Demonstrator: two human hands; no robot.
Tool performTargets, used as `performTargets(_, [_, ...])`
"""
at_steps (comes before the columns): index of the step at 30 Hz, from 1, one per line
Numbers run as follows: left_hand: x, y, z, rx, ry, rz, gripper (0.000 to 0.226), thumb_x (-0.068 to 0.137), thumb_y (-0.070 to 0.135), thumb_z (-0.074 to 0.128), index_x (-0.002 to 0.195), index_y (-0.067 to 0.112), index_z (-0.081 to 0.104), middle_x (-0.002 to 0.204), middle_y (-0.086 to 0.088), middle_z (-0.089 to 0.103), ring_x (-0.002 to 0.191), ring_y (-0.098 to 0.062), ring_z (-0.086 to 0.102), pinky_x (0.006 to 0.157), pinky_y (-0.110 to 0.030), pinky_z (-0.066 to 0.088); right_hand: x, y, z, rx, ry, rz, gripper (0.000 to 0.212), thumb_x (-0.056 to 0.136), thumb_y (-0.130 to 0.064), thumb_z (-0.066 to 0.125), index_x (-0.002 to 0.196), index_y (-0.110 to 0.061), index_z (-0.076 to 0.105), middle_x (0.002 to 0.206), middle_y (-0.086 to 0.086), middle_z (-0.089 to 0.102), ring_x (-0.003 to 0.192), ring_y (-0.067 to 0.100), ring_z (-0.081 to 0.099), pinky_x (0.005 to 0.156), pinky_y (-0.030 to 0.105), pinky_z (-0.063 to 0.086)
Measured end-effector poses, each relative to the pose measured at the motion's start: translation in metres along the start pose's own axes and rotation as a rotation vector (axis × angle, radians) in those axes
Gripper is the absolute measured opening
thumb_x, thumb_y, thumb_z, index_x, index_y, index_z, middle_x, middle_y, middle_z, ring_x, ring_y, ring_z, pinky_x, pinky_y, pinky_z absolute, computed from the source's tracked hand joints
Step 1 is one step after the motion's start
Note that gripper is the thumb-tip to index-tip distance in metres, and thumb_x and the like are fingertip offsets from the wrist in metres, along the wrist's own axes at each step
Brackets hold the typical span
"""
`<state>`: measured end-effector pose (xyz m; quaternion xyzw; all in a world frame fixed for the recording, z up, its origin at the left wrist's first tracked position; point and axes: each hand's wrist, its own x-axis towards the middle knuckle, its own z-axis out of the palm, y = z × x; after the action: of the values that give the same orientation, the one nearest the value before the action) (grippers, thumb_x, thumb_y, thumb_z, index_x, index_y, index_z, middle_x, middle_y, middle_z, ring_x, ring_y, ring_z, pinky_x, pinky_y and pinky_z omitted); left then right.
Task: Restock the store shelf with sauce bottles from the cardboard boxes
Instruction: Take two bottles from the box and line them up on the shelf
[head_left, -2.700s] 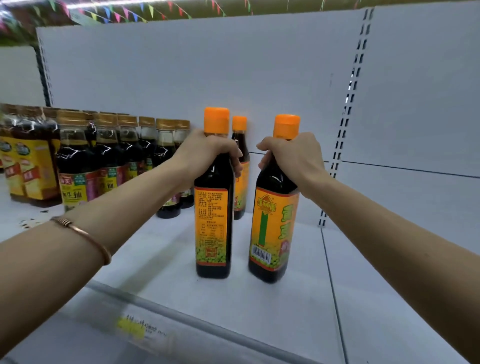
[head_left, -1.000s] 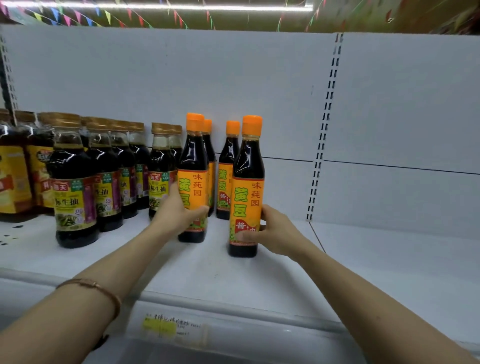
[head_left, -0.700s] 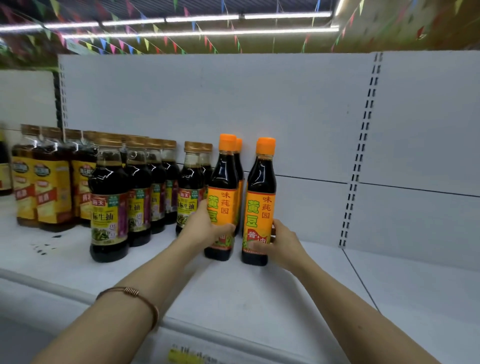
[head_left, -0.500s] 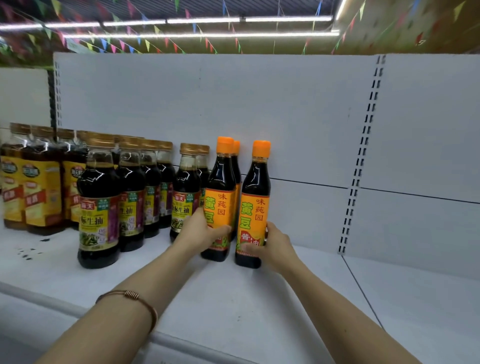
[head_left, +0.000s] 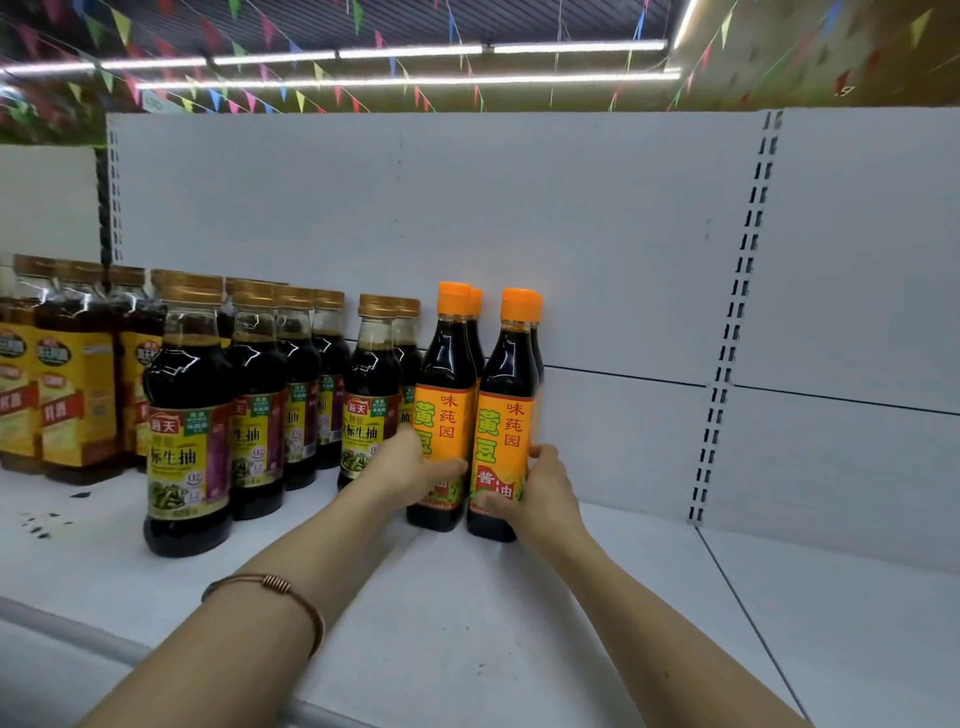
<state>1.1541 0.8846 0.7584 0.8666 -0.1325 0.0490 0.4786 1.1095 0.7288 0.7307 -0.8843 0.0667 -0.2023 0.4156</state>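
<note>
Two orange-capped sauce bottles are stood upright side by side on the white shelf (head_left: 467, 623), near its back panel (head_left: 519, 218) and about midway along the visible shelf board. The left orange-capped bottle (head_left: 447, 384) is gripped low on its orange label by the left hand (head_left: 410, 467), whose thumb is curled across the front of the label. The right orange-capped bottle (head_left: 511, 395) is held near its base by the right hand (head_left: 535, 493), with the thumb laid across the lower label and the fingers wrapped round the far side. The two bottles are seen touching or very nearly touching each other. Directly behind each of them a further orange cap (head_left: 537, 304) is partly seen, so that two rows of this kind are formed toward the back panel. Just beside the left bottle, toward the shelf's left end, rows of gold-capped dark sauce bottles (head_left: 187, 415) are ranged from back to front, and further left, bottles with yellow labels (head_left: 72, 395) are stood. A thin copper-coloured bracelet (head_left: 280, 597) is worn on the left wrist. A slotted upright (head_left: 737, 312) is set in the back panel to the right of the bottles, and a seam in the shelf board runs forward from its foot. Strings of coloured pennants (head_left: 291, 93) and strip lights are seen overhead.
</note>
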Motion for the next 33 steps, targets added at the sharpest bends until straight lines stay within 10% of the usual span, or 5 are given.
performTargets(20, [0.011, -0.008, 0.006, -0.08, 0.023, 0.024, 0.062, 0.083, 0.029, 0.074, 0.13, 0.009, 0.038, 0.121, -0.002, 0.057, 0.117, -0.023, 0.056, 0.089, -0.032, 0.044, 0.013, 0.011, 0.007, 0.055, 0.001, -0.002, 0.081, 0.079, -0.033, 0.078, 0.139, -0.017, 0.027, 0.137, 0.005, 0.042, 0.124, 0.025, 0.051, 0.101, 0.046, 0.048])
performTargets(27, [0.025, -0.034, 0.005, -0.085, -0.053, 0.035, 0.1, 0.048, 0.062, 0.084, 0.131, 0.024, 0.043, 0.118, 0.005, 0.066, 0.111, -0.019, 0.062, 0.099, -0.048, 0.049, -0.011, -0.005, -0.001, -0.082, -0.014, -0.015, 0.077, 0.086, -0.038, 0.069, 0.143, -0.014, 0.023, 0.138, 0.008, 0.035, 0.121, 0.026, 0.051, 0.098, 0.039, 0.048])
performTargets(33, [-0.051, -0.001, -0.014, 0.065, 0.03, 0.062, 0.056, 0.086, 0.021, 0.071, 0.134, 0.008, 0.046, 0.132, -0.004, 0.057, 0.122, -0.022, 0.053, 0.092, -0.027, 0.039, -0.066, -0.033, -0.032, -0.038, 0.041, -0.111, 0.075, 0.09, -0.033, 0.066, 0.145, -0.01, 0.022, 0.138, 0.006, 0.023, 0.135, 0.025, 0.035, 0.105, 0.035, 0.037])
